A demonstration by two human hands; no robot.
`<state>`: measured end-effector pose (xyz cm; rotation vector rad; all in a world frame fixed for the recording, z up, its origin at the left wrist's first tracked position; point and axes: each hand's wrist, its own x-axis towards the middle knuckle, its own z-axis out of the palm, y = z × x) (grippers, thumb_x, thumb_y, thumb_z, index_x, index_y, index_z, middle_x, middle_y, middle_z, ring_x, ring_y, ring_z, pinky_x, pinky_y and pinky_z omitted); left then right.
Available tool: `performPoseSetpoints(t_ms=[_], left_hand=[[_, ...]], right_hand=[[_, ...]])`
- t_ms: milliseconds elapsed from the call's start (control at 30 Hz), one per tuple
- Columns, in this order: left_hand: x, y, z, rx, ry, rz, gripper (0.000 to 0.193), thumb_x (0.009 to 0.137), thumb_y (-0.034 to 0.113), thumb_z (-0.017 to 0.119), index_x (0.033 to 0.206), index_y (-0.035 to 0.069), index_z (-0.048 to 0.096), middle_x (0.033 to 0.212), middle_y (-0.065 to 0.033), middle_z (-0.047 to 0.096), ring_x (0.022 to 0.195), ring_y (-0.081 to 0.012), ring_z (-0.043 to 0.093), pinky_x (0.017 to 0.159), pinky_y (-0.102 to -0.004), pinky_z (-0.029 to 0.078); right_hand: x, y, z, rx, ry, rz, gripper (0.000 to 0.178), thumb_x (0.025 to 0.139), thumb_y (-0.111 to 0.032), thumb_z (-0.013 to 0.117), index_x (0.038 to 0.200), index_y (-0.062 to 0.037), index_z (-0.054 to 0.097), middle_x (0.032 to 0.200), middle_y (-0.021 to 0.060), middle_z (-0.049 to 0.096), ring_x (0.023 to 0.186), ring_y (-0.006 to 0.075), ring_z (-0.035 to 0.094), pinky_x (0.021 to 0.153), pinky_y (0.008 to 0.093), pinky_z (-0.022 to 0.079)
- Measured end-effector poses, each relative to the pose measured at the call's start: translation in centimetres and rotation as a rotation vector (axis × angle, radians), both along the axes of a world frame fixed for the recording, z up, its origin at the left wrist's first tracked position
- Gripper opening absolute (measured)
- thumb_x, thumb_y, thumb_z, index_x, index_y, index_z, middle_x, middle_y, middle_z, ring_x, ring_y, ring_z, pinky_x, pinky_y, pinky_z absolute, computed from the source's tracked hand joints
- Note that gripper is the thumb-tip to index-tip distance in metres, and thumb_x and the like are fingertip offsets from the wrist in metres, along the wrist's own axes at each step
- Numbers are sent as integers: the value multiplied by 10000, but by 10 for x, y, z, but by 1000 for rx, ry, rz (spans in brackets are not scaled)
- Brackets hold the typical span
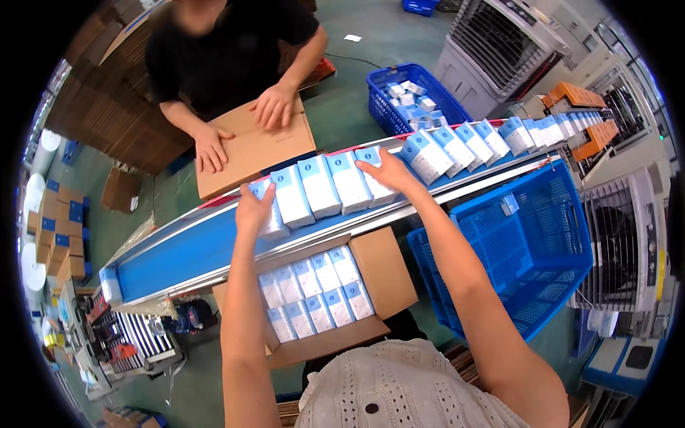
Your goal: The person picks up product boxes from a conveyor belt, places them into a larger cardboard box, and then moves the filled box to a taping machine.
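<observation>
**Bookending a row of packs on the conveyor, one hand at each end**

So the landmark here is the conveyor, and a row of white-and-blue packs stands upright on its middle stretch, five as I count them. The left hand is curled on the left end pack, and the right hand is clamped on the right end pack with the digits spread. Nothing touches the middle packs that I can see, so I'd guess inward pressure from both ends is what makes the row act like one block. Can't tell how hard the squeeze is, and some fingers are hidden.

The open carton sits right against the conveyor's near side, flaps folded out, probably so they don't block the mouth. Packs inside stand in two tidy rows, which looks like a snug way to use the space.

Farther right on the conveyor, more packs lean over, likely because nobody's bracing them. Across the conveyor, a co-worker's hands rest flat on a closed carton, seemingly steadying it. Blue crate: near side of the conveyor, toward its right.
</observation>
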<state>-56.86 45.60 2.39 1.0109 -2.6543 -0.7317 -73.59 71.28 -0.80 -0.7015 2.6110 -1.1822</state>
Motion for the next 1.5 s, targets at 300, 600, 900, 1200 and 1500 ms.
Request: performPoseSetpoints(t_ms=[300, 600, 900, 1200, 1500], left_hand=[[124, 22, 53, -1, 464, -9, 552, 719, 196, 638, 1176, 19, 385, 1075, -174, 511, 966, -275, 514, 852, -341, 396], [280, 37, -89, -186, -579, -385, 557, 651, 169, 676, 1139, 37, 442, 957, -169, 558, 818, -331, 577, 691, -396, 471], [163, 68, -71, -6, -274, -626, 457, 737, 229, 612, 1136, 39, 498, 1065, -187, 548, 1008, -338, 515, 856, -380, 419], [76, 144, 4, 661, -290, -592, 250, 872, 225, 486, 980, 26, 593, 996, -116, 598, 880, -178, 588, 725, -285, 461], [-21, 100, 14, 374, 167, -172, 412, 889, 316, 460, 1192, 40, 424, 940, -103, 585, 798, -153, 567, 615, -271, 482]], right_hand=[[104, 10, 60, -246, 170, 21, 589, 635, -420, 721, 981, 9, 513, 902, 175, 576, 800, 332, 581, 698, 368, 472], [240, 92, -122, 531, -42, 860, 229, 726, -229, 603, 815, -20, 575, 843, 185, 591, 813, 349, 580, 698, 441, 450], [171, 132, -30, 179, -109, 485, 153, 747, -177, 536, 750, -27, 561, 724, 175, 578, 702, 349, 564, 629, 427, 442], [-104, 241, 33, 150, 555, -539, 344, 806, -330, 526, 781, 12, 561, 826, 209, 576, 816, 368, 543, 705, 446, 435], [-143, 180, 15, 350, 118, -143, 632, 686, -516, 593, 1061, -10, 536, 1060, 200, 564, 980, 318, 550, 828, 371, 436]])
